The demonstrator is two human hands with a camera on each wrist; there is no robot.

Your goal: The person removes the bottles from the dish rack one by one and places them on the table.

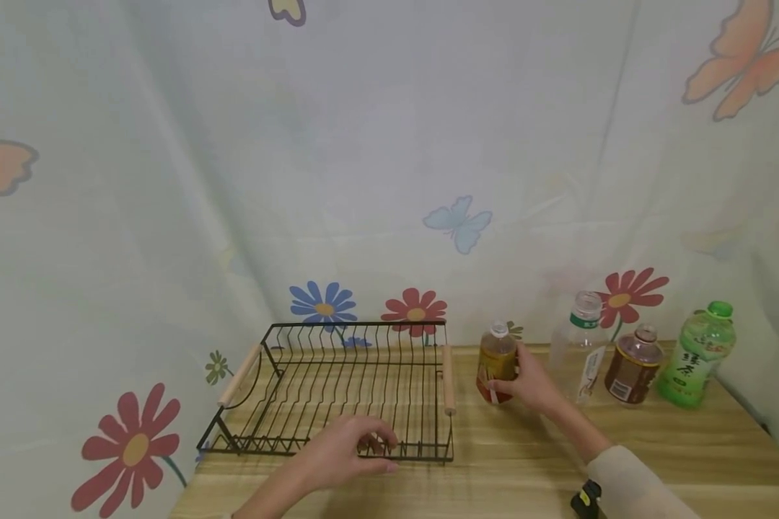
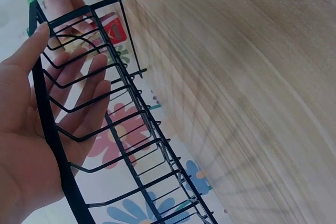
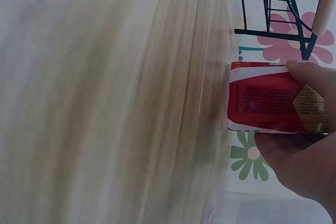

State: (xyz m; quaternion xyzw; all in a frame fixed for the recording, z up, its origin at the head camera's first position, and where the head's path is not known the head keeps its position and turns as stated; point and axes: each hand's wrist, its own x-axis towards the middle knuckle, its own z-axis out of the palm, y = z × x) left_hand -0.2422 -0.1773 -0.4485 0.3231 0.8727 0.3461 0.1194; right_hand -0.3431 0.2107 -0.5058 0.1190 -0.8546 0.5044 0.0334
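Observation:
My right hand (image 1: 526,378) grips an upright bottle (image 1: 497,357) with a red and yellow label and an uncapped white neck, just right of the rack. In the right wrist view, thumb and fingers hold the bottle (image 3: 268,98) from opposite sides; whether its base touches the table is unclear. A black wire rack (image 1: 446,450) with wooden handles stands on the left of the table. Over its front edge hovers my left hand (image 1: 337,454), fingers loosely curved and nothing held. The left wrist view shows the left hand (image 2: 31,129) through the rack's wires.
Right of the held bottle stand a clear bottle (image 1: 568,353), a brown-labelled bottle (image 1: 632,367) and a green capped bottle (image 1: 694,357). A small black object (image 1: 586,499) is by the right sleeve. Patterned cloth (image 1: 363,144) hangs behind the wooden table (image 1: 513,461).

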